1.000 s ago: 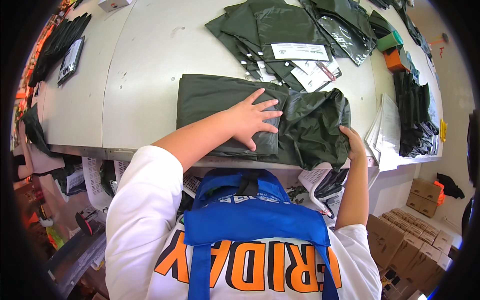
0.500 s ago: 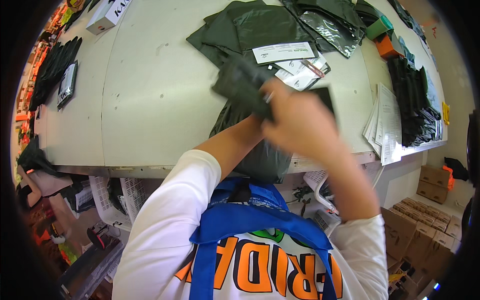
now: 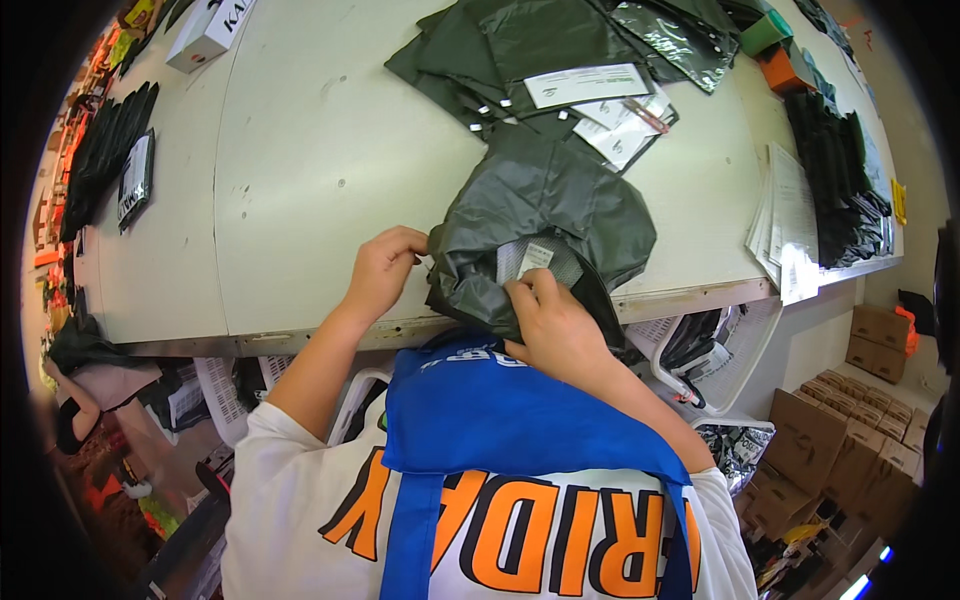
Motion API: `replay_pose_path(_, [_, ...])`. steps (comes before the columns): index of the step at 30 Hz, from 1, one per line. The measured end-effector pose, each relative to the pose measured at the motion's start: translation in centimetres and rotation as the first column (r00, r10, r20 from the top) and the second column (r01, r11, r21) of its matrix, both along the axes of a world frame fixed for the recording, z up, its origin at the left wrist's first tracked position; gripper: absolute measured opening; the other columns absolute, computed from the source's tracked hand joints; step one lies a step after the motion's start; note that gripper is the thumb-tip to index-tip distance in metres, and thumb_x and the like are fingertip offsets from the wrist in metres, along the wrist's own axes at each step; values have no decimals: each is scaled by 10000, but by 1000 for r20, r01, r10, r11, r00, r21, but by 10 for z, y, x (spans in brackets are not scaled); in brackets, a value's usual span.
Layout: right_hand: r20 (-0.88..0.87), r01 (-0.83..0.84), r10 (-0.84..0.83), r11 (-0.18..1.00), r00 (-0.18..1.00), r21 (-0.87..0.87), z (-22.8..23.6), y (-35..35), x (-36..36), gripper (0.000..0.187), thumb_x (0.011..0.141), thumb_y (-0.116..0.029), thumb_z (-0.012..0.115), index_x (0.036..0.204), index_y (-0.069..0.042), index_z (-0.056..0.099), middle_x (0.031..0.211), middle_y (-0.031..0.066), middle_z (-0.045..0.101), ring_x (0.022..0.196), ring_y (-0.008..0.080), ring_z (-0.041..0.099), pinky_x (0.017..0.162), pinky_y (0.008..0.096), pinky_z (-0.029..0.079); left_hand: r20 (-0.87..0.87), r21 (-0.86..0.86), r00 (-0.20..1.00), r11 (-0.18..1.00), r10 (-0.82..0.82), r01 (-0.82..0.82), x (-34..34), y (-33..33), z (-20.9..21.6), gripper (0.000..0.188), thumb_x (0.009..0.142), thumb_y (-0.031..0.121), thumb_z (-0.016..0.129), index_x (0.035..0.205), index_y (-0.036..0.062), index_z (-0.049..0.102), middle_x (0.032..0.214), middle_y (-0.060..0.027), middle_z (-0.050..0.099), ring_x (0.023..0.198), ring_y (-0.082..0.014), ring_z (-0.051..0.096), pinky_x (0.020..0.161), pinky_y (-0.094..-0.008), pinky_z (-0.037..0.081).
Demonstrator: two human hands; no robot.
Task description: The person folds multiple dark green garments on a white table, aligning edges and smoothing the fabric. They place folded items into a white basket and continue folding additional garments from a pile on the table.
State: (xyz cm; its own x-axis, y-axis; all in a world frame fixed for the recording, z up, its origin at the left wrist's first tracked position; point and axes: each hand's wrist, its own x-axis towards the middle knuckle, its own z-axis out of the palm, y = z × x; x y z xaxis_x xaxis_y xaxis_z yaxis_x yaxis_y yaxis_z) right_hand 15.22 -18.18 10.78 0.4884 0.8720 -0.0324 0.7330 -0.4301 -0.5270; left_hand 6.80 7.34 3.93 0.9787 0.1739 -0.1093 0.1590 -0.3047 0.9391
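At the table's front edge lies a crumpled dark green garment (image 3: 540, 190) of thin, shiny cloth, its exact kind unclear. Its near opening shows a grey mesh lining (image 3: 566, 264) with a white label (image 3: 536, 259). My left hand (image 3: 380, 272) pinches the garment's left edge with bent fingers. My right hand (image 3: 560, 328) is closed on the cloth at the opening, just below the label; its fingertips are partly hidden in the folds. Beyond the garment is a pile of flat dark green pieces (image 3: 540, 50), with white printed cards (image 3: 590, 87) on its near side.
Papers (image 3: 780, 220) overhang the front edge at right, beside dark bundles (image 3: 830, 170). An orange box (image 3: 785, 68) stands at the far right, a white box (image 3: 208, 35) at the far left. White baskets (image 3: 725, 360) are below the table; cartons (image 3: 865, 420) stand lower right.
The crossed hands have moved apart, left hand to the left and right hand nearer me. The blurred dark item they held up is gone from there; the garment now lies spread, its mesh-lined opening showing.
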Motion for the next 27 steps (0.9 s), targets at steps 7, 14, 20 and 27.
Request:
replay_pose_path(7, [0,-22,23,991,1000,-131,-4,8,-8,627,650,-221,785,1173,-14,509,987,121,490,931,286,552,780,355,501,14,-101,962,958,273,-270,15,-38,43,186,925,201,553,921,24,613,814,12,533,696,-61,450,593,-211,385])
replay_pose_path(14, [-29,13,-16,994,999,-112,-2,8,-11,653,689,-212,774,1255,-34,502,992,134,510,911,310,557,784,371,491,-238,-184,971,980,33,-78,29,-30,58,207,885,226,615,942,27,619,743,-4,542,625,-92,488,554,-253,406])
replay_pose_path(20, [-328,-343,257,908,909,-239,10,-9,-6,529,794,-167,646,1275,1,501,1185,243,540,1073,388,529,953,408,432,264,573,841,778,-473,257,5,-56,48,331,743,39,614,1065,111,638,746,-69,497,693,-256,550,582,-368,464])
replay_pose_path(27, [-399,500,-373,817,838,287,27,7,108,392,915,-260,521,1211,-4,553,1240,197,563,1183,363,510,992,442,394,146,557,851,753,-505,351,-13,-64,19,419,710,28,620,1115,129,653,707,-57,458,659,-249,527,561,-359,459])
